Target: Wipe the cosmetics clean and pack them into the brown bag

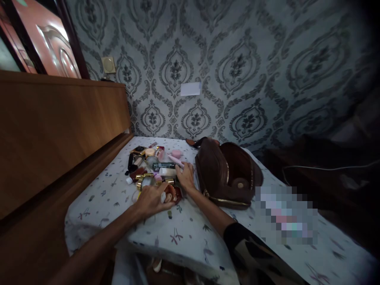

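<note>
A pile of cosmetics lies at the left of the cloth-covered table. My left hand (152, 199) is at its near edge, fingers and thumb bent around a small brownish-orange item (170, 193) that I cannot identify. My right hand (185, 176) rests against the pile's right side, its fingers stretched out and touching the items there. Close to those fingers lie a pink tube (175, 159), a white tube (168, 172) and a dark green tube (162, 166). Gold-capped tubes (144, 176), a round pink container (176, 153) and a dark compact (138, 150) are also in the pile.
Right of the pile stands a brown bag (212, 170), unzipped and gaping. A blurred-out patch (286, 215) covers something on the table (190, 233) farther right. A wooden panel (62, 134) borders the left side. Patterned wallpaper (204, 51) rises behind, and a white cable (326, 168) runs at the right.
</note>
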A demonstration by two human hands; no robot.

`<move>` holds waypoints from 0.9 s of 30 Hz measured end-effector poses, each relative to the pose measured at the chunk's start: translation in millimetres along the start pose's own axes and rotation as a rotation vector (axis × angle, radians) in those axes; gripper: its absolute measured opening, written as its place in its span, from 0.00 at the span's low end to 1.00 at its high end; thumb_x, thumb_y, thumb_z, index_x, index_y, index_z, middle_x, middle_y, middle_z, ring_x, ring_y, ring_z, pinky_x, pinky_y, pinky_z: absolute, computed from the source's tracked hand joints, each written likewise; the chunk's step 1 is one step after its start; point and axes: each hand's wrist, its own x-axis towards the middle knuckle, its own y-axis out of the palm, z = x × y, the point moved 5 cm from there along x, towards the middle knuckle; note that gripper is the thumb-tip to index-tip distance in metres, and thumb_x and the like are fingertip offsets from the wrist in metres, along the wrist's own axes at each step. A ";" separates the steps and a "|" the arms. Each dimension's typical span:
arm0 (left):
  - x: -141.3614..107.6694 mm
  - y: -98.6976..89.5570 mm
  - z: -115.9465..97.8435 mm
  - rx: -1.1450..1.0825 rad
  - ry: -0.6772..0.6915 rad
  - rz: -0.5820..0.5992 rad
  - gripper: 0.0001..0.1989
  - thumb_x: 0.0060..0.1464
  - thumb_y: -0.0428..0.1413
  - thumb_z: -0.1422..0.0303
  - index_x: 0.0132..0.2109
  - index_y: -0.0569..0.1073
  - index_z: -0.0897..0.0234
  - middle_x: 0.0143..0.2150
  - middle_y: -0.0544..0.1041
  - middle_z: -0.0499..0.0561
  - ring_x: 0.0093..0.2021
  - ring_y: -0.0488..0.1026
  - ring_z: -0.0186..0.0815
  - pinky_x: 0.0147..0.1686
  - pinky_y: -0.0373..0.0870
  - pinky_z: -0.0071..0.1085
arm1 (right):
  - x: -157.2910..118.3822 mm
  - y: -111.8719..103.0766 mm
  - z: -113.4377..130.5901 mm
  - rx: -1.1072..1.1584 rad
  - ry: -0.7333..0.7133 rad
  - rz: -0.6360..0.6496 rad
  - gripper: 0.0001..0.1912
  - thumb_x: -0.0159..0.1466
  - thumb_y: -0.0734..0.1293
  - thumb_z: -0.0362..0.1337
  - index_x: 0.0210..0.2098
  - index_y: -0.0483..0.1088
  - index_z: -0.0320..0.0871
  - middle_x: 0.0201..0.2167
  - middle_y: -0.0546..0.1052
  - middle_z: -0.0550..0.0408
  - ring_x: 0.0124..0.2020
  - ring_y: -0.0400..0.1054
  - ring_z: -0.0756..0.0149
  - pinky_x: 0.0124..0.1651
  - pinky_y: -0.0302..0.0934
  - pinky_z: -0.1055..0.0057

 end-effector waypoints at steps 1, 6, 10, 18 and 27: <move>2.3 0.5 3.6 0.042 0.006 0.006 0.22 0.53 0.59 0.56 0.53 0.72 0.61 0.42 0.82 0.54 0.39 0.80 0.46 0.37 0.70 0.35 | 5.8 6.5 1.6 0.029 0.012 0.010 0.25 0.64 0.60 0.48 0.52 0.70 0.36 0.52 0.70 0.35 0.57 0.63 0.45 0.61 0.56 0.49; 15.6 -2.1 15.9 0.118 -0.010 0.016 0.21 0.55 0.58 0.56 0.52 0.70 0.62 0.41 0.82 0.55 0.40 0.80 0.47 0.36 0.69 0.34 | 29.7 27.3 5.9 0.198 0.034 0.048 0.22 0.62 0.60 0.49 0.47 0.72 0.40 0.46 0.75 0.43 0.49 0.68 0.52 0.57 0.60 0.55; 20.0 -2.9 17.0 0.096 -0.018 0.024 0.21 0.55 0.59 0.55 0.51 0.71 0.62 0.42 0.82 0.54 0.40 0.80 0.47 0.35 0.69 0.34 | 33.7 17.0 3.7 0.323 0.050 0.024 0.19 0.61 0.60 0.49 0.40 0.73 0.43 0.40 0.78 0.48 0.44 0.69 0.54 0.54 0.61 0.56; 22.4 -24.1 12.0 -0.307 -0.064 -0.221 0.14 0.49 0.63 0.63 0.44 0.75 0.58 0.35 0.80 0.44 0.35 0.77 0.36 0.37 0.68 0.29 | -30.0 -31.1 25.7 0.590 0.106 0.062 0.22 0.62 0.61 0.55 0.39 0.74 0.45 0.40 0.79 0.50 0.43 0.72 0.56 0.44 0.66 0.63; 43.8 -8.3 -19.5 -0.511 0.041 -0.127 0.22 0.50 0.64 0.59 0.51 0.73 0.59 0.39 0.79 0.47 0.37 0.75 0.38 0.36 0.68 0.30 | -81.7 -36.9 29.1 1.422 0.780 0.366 0.20 0.66 0.65 0.52 0.32 0.73 0.41 0.21 0.76 0.57 0.19 0.68 0.70 0.18 0.57 0.77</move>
